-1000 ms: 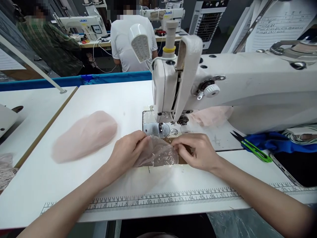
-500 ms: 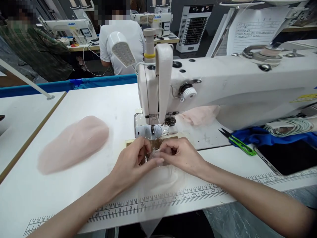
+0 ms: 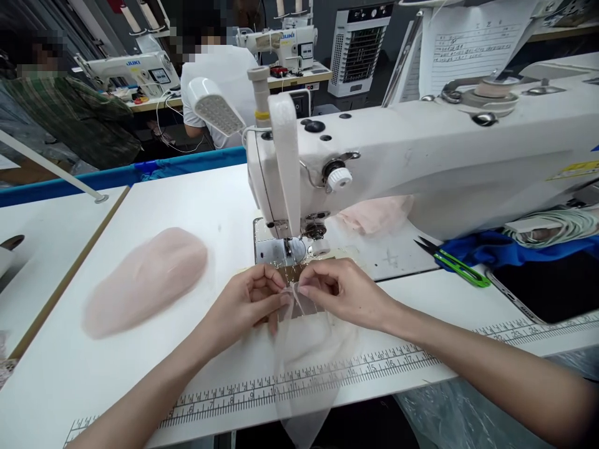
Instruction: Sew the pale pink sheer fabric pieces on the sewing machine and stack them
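Note:
Between my two hands is a piece of sheer, pale fabric (image 3: 306, 374), which hangs over the table's front edge. My left hand (image 3: 255, 296) pinches its upper edge between thumb and fingers. My right hand (image 3: 339, 290) pinches the same edge a short way to the right. Both hands are just in front of the presser foot (image 3: 294, 249) of a white sewing machine (image 3: 397, 143). The fabric's top edge looks gathered or folded at my fingertips; how it is folded is too fine to tell.
Sheer pink fabric (image 3: 147, 280) lies on the left, and more pink fabric (image 3: 377, 214) sits behind the needle. Green thread snips (image 3: 461, 268), blue cloth (image 3: 482, 249) and a phone (image 3: 547, 287) are at the right. A printed ruler (image 3: 346, 371) runs along the front edge. Two people sit beyond.
My fingertips have drawn slightly apart, and the fabric's edge now shows between them. The hanging cloth is spread wider below. The camera view has shifted and tilted a little.

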`<move>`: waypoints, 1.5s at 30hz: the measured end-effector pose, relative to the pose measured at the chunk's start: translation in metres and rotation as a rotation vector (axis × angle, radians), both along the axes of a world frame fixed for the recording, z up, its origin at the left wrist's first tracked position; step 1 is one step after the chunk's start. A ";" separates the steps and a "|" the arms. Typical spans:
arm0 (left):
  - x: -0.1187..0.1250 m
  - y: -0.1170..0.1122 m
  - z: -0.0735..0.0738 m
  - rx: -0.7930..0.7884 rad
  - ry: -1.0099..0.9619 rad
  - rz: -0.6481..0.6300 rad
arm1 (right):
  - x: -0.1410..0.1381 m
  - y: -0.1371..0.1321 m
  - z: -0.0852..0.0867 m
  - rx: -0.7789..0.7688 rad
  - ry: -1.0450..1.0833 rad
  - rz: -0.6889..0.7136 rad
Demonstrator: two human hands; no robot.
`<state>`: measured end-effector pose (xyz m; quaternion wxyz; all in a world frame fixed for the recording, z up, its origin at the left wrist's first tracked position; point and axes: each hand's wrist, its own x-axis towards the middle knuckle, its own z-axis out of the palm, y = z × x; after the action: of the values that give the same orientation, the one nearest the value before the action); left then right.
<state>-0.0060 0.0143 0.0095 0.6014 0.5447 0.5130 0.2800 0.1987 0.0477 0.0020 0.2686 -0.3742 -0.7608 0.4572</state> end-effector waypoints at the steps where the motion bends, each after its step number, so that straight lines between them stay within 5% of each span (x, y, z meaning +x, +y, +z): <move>1: -0.001 0.001 0.001 -0.022 -0.027 0.001 | 0.001 0.001 0.000 0.002 0.013 -0.008; 14: 0.004 -0.003 -0.002 0.170 0.181 -0.094 | 0.001 -0.001 -0.004 0.153 0.024 0.036; 23: 0.007 -0.011 -0.009 0.823 0.468 0.049 | 0.001 -0.002 -0.006 0.177 -0.015 0.026; 45: 0.006 -0.014 -0.009 1.071 0.567 0.033 | 0.002 -0.004 -0.014 0.443 0.026 0.113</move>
<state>0.0003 0.0006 0.0006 0.0789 0.8170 0.4496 0.3525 0.2010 0.0435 -0.0115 0.3280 -0.2569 -0.8588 0.2980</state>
